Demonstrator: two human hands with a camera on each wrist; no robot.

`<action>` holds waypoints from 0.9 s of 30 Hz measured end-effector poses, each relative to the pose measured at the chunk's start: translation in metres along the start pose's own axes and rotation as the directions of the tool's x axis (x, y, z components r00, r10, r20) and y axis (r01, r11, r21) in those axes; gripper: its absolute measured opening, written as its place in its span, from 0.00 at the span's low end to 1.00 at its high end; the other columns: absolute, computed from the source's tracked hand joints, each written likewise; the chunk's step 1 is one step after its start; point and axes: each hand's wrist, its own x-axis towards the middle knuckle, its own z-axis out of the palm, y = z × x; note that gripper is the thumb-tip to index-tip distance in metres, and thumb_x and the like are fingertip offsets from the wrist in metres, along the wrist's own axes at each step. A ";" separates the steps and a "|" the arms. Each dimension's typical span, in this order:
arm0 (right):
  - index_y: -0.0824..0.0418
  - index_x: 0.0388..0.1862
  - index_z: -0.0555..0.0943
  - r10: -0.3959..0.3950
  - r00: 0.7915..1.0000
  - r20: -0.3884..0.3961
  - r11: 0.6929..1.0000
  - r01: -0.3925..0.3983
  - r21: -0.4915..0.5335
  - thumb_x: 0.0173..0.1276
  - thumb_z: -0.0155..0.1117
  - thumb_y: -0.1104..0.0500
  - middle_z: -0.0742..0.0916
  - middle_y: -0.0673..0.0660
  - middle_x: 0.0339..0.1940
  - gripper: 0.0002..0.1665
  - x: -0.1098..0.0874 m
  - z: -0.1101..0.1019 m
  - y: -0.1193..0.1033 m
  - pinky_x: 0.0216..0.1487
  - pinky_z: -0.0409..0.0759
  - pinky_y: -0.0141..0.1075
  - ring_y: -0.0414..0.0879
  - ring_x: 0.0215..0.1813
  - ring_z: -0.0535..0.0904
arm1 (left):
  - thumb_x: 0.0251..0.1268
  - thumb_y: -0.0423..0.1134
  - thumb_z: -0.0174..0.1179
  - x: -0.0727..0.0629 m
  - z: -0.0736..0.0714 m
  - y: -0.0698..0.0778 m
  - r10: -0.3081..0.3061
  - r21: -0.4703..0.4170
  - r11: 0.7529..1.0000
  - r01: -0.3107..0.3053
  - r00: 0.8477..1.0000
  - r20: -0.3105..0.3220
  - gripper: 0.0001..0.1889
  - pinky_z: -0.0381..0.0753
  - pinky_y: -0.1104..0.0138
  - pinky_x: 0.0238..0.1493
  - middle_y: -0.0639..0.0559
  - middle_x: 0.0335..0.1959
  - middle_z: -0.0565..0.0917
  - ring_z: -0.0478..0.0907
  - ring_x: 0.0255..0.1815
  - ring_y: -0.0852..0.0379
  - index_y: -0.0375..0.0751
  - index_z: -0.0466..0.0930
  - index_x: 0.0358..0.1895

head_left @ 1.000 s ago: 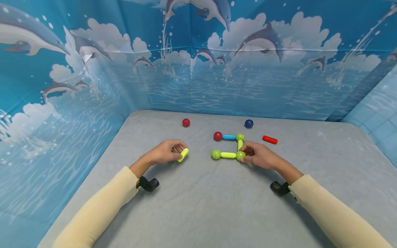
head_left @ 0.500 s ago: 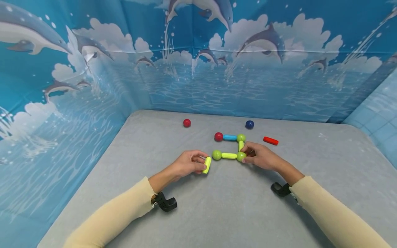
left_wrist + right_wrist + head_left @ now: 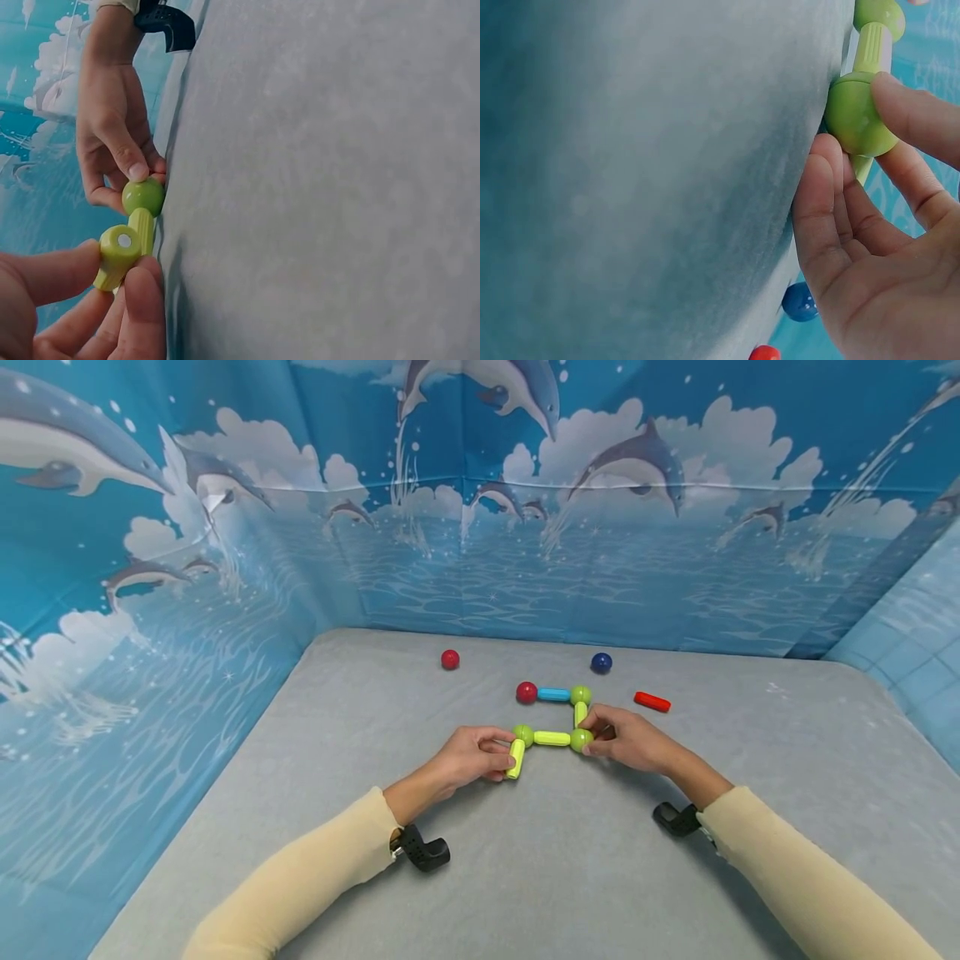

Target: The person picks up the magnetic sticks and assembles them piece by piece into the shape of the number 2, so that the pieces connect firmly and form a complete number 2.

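My left hand point(image 3: 468, 758) pinches a yellow-green magnetic rod point(image 3: 516, 759) between thumb and fingers. In the head view its upper end is right at a green ball point(image 3: 524, 735); the left wrist view shows a silvery disc on its near end. From that ball a second yellow-green rod point(image 3: 552, 738) runs right to a corner ball point(image 3: 580, 741), which my right hand point(image 3: 630, 739) grips. In the right wrist view, thumb and fingers lie round this green ball point(image 3: 855, 116). Behind the corner, another yellow-green rod point(image 3: 581, 714) leads to a green ball point(image 3: 581, 695), then a light-blue rod point(image 3: 553, 694) and a red ball point(image 3: 527, 692).
Toward the back of the grey cloth-covered table point(image 3: 480, 877) lie a loose red ball point(image 3: 450, 659) and a dark-blue ball point(image 3: 602, 662). A red rod point(image 3: 652, 702) rests right of the linked pieces. A dolphin-print curtain point(image 3: 480, 560) stands behind the table.
My left hand has carried its yellow-green rod rightward, from apart on the left to the linked pieces' left green ball. My right hand has stayed at the corner ball.
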 end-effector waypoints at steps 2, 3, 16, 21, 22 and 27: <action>0.59 0.48 0.77 0.003 1.000 0.000 1.000 -0.003 -0.001 0.67 0.67 0.62 0.83 0.61 0.48 0.12 0.000 0.000 0.000 0.41 0.79 0.37 0.50 0.47 0.77 | 0.62 0.30 0.66 0.001 0.001 0.000 -0.001 -0.020 1.000 0.001 1.000 -0.008 0.20 0.87 0.67 0.39 0.42 0.46 0.88 0.85 0.33 0.62 0.39 0.81 0.58; 0.59 0.48 0.77 0.003 1.000 0.001 1.000 -0.003 -0.002 0.67 0.67 0.62 0.83 0.61 0.48 0.12 0.001 0.000 0.000 0.41 0.79 0.37 0.50 0.47 0.77 | 0.62 0.29 0.66 0.001 0.002 0.000 -0.001 -0.031 1.000 0.000 1.000 -0.009 0.20 0.87 0.67 0.39 0.41 0.46 0.88 0.85 0.33 0.62 0.38 0.80 0.58; 0.59 0.48 0.77 -0.009 1.000 0.006 1.000 0.009 -0.001 0.67 0.67 0.61 0.84 0.60 0.47 0.13 0.001 0.000 0.001 0.40 0.79 0.37 0.50 0.47 0.78 | 0.62 0.29 0.65 0.005 0.007 -0.002 -0.061 -0.107 0.993 0.056 0.997 -0.039 0.16 0.85 0.71 0.34 0.42 0.42 0.89 0.83 0.28 0.63 0.34 0.79 0.54; 0.59 0.48 0.77 -0.012 1.000 -0.001 1.000 0.012 -0.009 0.67 0.67 0.61 0.84 0.60 0.47 0.13 0.001 0.000 0.000 0.39 0.79 0.37 0.50 0.46 0.77 | 0.62 0.29 0.65 0.006 0.008 -0.002 -0.065 -0.117 0.991 0.061 0.997 -0.036 0.16 0.86 0.70 0.35 0.42 0.41 0.89 0.83 0.28 0.62 0.33 0.79 0.54; 0.59 0.48 0.77 -0.011 1.000 -0.001 1.000 0.011 -0.008 0.67 0.67 0.61 0.84 0.60 0.47 0.13 0.001 0.000 0.000 0.39 0.79 0.37 0.50 0.46 0.77 | 0.62 0.29 0.65 0.006 0.008 -0.002 -0.063 -0.116 0.991 0.059 0.997 -0.033 0.16 0.86 0.70 0.35 0.43 0.40 0.89 0.83 0.28 0.62 0.33 0.79 0.53; 0.59 0.48 0.77 -0.010 1.000 0.002 1.000 0.010 0.000 0.67 0.67 0.61 0.84 0.60 0.46 0.13 0.001 0.000 0.000 0.39 0.79 0.37 0.49 0.46 0.77 | 0.63 0.29 0.64 0.005 0.008 -0.002 -0.060 -0.123 0.991 0.057 0.998 -0.020 0.13 0.85 0.71 0.34 0.47 0.35 0.88 0.82 0.27 0.63 0.34 0.79 0.51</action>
